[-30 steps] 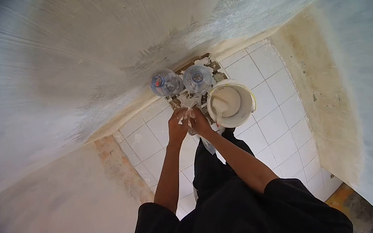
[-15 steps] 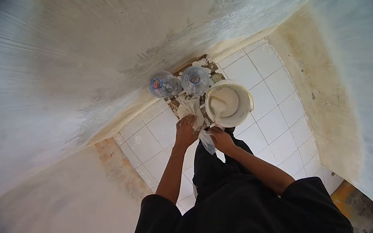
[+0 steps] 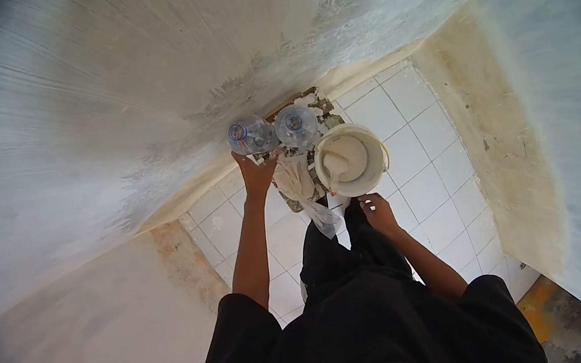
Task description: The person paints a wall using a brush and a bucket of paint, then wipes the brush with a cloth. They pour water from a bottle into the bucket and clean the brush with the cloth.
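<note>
My left hand (image 3: 257, 173) is at the near side of the left clear plastic bottle (image 3: 252, 135), its thumb and fingers spread apart against or close to it. A second clear bottle (image 3: 297, 126) stands just to the right. My right hand (image 3: 378, 211) is below the white bucket (image 3: 374, 177), fingers curled, near my knee; what it holds, if anything, is too small to make out. Inside the bucket are pale material and a pale-handled tool (image 3: 336, 162). A crumpled plastic bag (image 3: 295, 178) with whitish contents lies between my hands, its loose end hanging toward me.
Bottles, bag and bucket are on or beside a rough, broken patch (image 3: 333, 120) against the wall. White floor tiles (image 3: 420, 152) surround it. Stained walls rise ahead (image 3: 208, 57), at the left and at the right (image 3: 497, 108).
My left hand has left the bag and moved up to the left bottle. My right hand has let go of the bag and moved right, below the bucket.
</note>
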### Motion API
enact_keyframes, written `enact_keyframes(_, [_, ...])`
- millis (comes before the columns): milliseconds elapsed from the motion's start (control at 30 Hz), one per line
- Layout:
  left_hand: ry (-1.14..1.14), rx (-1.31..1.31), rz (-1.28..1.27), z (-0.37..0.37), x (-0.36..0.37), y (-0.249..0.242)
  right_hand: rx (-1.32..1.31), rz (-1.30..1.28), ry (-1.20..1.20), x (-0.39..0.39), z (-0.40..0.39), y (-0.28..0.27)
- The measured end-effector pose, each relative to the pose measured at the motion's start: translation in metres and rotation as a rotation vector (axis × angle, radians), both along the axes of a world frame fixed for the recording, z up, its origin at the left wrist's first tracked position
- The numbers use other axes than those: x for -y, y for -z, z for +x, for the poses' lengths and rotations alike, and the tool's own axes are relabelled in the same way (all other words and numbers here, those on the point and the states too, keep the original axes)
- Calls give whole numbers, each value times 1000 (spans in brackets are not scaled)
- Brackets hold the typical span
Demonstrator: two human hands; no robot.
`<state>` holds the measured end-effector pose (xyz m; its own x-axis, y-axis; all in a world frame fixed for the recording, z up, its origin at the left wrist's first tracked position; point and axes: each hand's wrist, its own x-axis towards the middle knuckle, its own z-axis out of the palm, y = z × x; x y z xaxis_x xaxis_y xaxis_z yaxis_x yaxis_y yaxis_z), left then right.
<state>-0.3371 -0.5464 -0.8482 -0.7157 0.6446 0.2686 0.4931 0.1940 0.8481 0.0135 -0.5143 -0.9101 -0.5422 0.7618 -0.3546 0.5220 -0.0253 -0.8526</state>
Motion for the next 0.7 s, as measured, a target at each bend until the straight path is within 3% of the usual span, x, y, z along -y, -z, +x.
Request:
enact_keyframes(67, [10,-149,-77,-6,-9,-3,-21,-13,70,1,6,0])
enact_keyframes(167, [43,190,-11,-7,-15,-7,-47,-1,141,2,12,3])
enact_keyframes(300, [9,219,-15,-3,-16,-11,-17,-76,155,4,17,10])
enact_keyframes(367, [-18,279,-10,-5,-14,-9,19,-251,165,6,15,7])
enact_keyframes(500, [-119,113,-20,-13,-10,7,47,-333,156,16,14,24])
enact_keyframes(700, [-5,105,126,-18,3,-35,-12,-315,222,17,10,13])
